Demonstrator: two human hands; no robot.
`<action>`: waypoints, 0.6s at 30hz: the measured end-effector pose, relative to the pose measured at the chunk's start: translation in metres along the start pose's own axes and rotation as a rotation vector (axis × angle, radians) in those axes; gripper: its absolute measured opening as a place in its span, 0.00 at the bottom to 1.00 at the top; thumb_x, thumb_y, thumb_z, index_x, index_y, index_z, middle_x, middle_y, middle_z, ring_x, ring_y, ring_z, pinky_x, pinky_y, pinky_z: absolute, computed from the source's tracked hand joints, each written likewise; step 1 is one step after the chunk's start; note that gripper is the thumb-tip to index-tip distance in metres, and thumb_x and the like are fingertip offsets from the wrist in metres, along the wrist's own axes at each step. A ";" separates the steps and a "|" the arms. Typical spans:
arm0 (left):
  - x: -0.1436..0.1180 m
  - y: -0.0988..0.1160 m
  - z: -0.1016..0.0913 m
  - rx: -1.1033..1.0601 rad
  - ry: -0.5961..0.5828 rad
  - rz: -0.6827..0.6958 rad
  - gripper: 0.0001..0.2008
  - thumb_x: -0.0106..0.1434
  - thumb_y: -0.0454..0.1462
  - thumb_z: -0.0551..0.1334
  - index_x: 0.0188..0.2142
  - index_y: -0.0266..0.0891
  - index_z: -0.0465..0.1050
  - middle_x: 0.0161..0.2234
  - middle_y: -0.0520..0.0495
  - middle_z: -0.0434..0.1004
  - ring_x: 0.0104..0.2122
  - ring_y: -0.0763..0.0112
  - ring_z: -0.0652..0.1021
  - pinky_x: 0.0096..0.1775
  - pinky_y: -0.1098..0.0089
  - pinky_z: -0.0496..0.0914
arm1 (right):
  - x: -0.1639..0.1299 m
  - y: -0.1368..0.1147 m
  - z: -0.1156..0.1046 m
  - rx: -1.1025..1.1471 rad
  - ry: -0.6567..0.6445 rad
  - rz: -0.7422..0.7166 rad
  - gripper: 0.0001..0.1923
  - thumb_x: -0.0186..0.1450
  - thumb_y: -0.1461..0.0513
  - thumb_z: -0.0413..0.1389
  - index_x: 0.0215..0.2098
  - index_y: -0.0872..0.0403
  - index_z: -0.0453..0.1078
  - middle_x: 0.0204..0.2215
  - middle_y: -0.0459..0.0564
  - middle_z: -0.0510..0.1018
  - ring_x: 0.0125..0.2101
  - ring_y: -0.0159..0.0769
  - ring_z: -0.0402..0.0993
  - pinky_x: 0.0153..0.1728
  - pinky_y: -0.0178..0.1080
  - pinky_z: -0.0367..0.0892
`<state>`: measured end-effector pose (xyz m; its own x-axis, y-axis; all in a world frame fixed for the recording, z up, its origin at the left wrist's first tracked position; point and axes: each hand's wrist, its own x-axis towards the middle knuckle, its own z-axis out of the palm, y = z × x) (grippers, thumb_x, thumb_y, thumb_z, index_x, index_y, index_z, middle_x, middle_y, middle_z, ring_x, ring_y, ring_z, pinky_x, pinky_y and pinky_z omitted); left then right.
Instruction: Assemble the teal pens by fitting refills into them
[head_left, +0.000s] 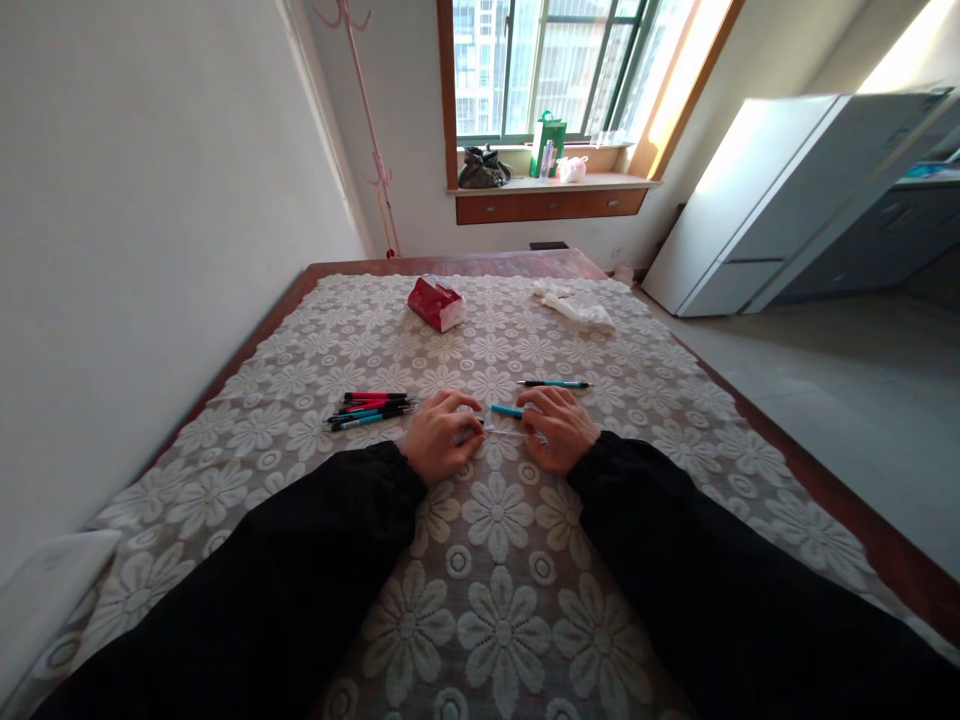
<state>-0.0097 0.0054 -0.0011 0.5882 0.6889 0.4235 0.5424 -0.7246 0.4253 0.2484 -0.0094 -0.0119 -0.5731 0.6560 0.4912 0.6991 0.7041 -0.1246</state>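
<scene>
Sleeves (pixel 300 570) closest to camera, black, reaching in on the near side of the blue barrel (pixel 506 411), one to either side. Flowered tablecloth (pixel 501 625) under the barrel and everything else; raised texture, so small parts could snag, my guess.

Left hand (pixel 442 437) just left of the barrel: fingers curled narrow, thumb and index pinching a small dark piece (pixel 481 421); how firmly, can't tell. Right hand (pixel 556 430) over the barrel's right end: fingers bent in around it, seems to hold it; contact underneath is hidden. Thin pale strip (pixel 506 433) just on the near side of the barrel, between the hands; can't tell what its ends touch.

Handling, my take: light pinch, fingertips close to the ends, wrists braced on cloth. Hold pieces along one axis. Strip looks flimsy, so no sideways push on it. Spare fingers out of the gap, so the barrel's free end is in sight.

Pen pile (pixel 369 412) left of the barrel, past the left hand: red, black, blue. Lone pen (pixel 555 384) beyond the barrel to the right, near the right fingers; easy to nudge.

Red packet (pixel 433 303) well beyond the barrel, leftward. Crumpled white item (pixel 577 308) well beyond, rightward.
</scene>
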 end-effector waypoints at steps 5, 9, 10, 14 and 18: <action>0.001 0.000 0.000 -0.026 0.058 0.003 0.02 0.62 0.35 0.67 0.34 0.44 0.77 0.47 0.47 0.78 0.51 0.56 0.73 0.54 0.53 0.69 | 0.000 0.000 -0.002 0.003 -0.023 0.016 0.09 0.53 0.67 0.56 0.33 0.52 0.70 0.48 0.53 0.76 0.52 0.49 0.68 0.55 0.54 0.61; 0.002 0.000 -0.001 -0.060 0.155 -0.039 0.02 0.63 0.33 0.64 0.34 0.42 0.75 0.43 0.46 0.78 0.48 0.57 0.74 0.52 0.54 0.69 | 0.000 0.000 0.000 0.007 0.004 0.021 0.06 0.56 0.64 0.58 0.33 0.51 0.70 0.53 0.54 0.74 0.57 0.51 0.64 0.58 0.55 0.60; 0.002 0.000 -0.002 -0.064 0.163 -0.051 0.03 0.64 0.33 0.63 0.34 0.42 0.75 0.43 0.46 0.78 0.48 0.58 0.74 0.52 0.54 0.69 | -0.001 0.001 0.000 0.008 0.004 0.021 0.07 0.56 0.65 0.57 0.34 0.51 0.70 0.53 0.54 0.74 0.56 0.50 0.65 0.57 0.54 0.60; 0.003 0.000 -0.002 -0.065 0.165 -0.083 0.06 0.66 0.34 0.60 0.32 0.42 0.73 0.41 0.47 0.78 0.46 0.59 0.74 0.51 0.55 0.68 | -0.001 0.003 0.001 0.010 -0.009 0.043 0.09 0.54 0.68 0.56 0.34 0.52 0.71 0.51 0.54 0.75 0.54 0.50 0.67 0.56 0.54 0.62; 0.003 -0.001 -0.002 -0.078 0.198 -0.099 0.10 0.68 0.36 0.59 0.29 0.41 0.71 0.38 0.47 0.78 0.43 0.60 0.75 0.49 0.57 0.68 | -0.001 0.002 0.001 0.026 -0.004 0.048 0.07 0.56 0.67 0.57 0.33 0.52 0.71 0.52 0.54 0.74 0.55 0.50 0.67 0.56 0.54 0.62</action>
<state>-0.0096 0.0088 0.0015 0.4011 0.7527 0.5221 0.5387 -0.6548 0.5301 0.2499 -0.0084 -0.0133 -0.5412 0.6899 0.4807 0.7144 0.6788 -0.1699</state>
